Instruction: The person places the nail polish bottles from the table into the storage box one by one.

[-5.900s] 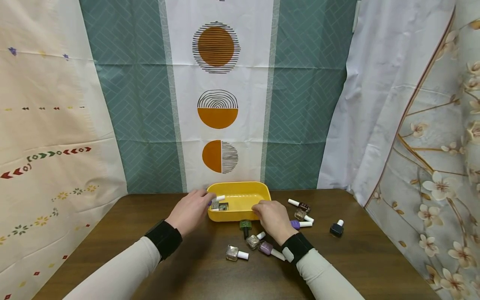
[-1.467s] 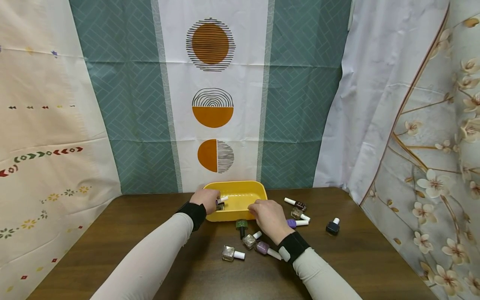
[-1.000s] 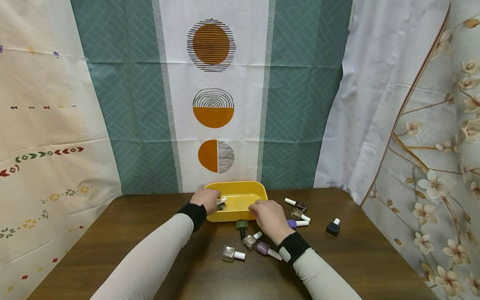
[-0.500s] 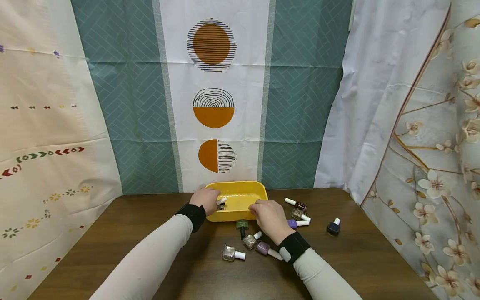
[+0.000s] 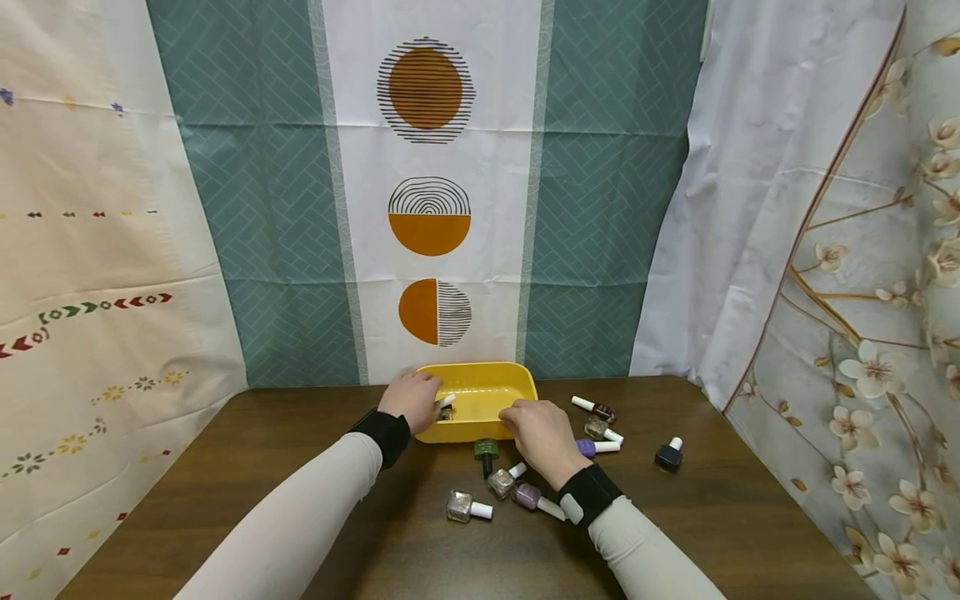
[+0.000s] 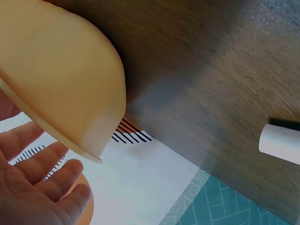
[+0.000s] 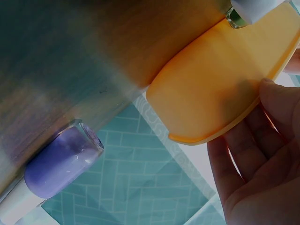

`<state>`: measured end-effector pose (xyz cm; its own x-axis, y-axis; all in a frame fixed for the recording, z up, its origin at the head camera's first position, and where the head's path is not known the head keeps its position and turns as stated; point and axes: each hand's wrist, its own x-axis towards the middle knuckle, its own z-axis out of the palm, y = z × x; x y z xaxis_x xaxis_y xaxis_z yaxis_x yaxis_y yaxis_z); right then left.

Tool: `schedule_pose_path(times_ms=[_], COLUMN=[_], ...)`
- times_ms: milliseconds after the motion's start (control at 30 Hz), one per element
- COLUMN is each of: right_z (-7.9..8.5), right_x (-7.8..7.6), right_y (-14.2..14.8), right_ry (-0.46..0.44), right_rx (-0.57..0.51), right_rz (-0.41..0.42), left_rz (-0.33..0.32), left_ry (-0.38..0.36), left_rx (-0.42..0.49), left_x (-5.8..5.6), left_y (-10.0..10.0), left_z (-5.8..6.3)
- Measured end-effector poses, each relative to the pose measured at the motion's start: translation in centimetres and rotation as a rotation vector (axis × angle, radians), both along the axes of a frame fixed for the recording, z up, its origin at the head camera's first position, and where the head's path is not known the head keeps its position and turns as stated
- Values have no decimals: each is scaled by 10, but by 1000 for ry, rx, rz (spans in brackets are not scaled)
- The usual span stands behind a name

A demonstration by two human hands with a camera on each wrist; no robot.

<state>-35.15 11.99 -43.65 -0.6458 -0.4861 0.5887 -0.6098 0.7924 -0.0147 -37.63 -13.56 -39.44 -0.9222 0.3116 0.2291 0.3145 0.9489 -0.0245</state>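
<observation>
A yellow tray (image 5: 491, 377) stands at the far edge of the table. My left hand (image 5: 408, 398) reaches over its left end, beside a white-capped nail polish bottle (image 5: 446, 402) inside. In the left wrist view the left thumb and index fingertip go behind the tray wall, so I cannot tell whether they pinch that bottle; the other fingers are slightly bent. A dark small bottle (image 5: 446, 413) lies below the cap. My right hand (image 5: 538, 433) grips the tray's front right rim, thumb (image 7: 272, 93) outside and fingers behind the rim.
Before the tray lie a green bottle (image 5: 486, 450), two glittery bottles (image 5: 501, 483) and a mauve one (image 5: 527, 497). Right of my right hand are a purple bottle (image 5: 587, 447), a brown glitter one (image 5: 597, 427), a dark red one (image 5: 603, 412) and a black one (image 5: 668, 457). Curtains hang behind.
Since the oldest frame, my left hand has come further over the tray's left end, covering bottles seen there before. Over the last second both hands stay almost in place; the view shifts slightly.
</observation>
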Motion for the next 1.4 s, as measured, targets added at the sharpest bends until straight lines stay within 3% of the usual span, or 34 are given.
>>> schedule_pose_path(times_ms=[333,833,1100,1400], right_z=[2,4,4,3], right_x=[2,4,4,5], right_y=[1,1,0,-1], right_ry=[-15,-17,-25,-22], right_rx=[-26,-11,-12,-10], right_rz=[17,5,4,7], left_rz=[-15,-95,-135,-165], left_ry=[66,134,195,206], left_rx=[-23,-24,-26,-5], left_x=[5,31,43,56], left_y=[-1,0,-9,-20], left_z=[-2,6,5,5])
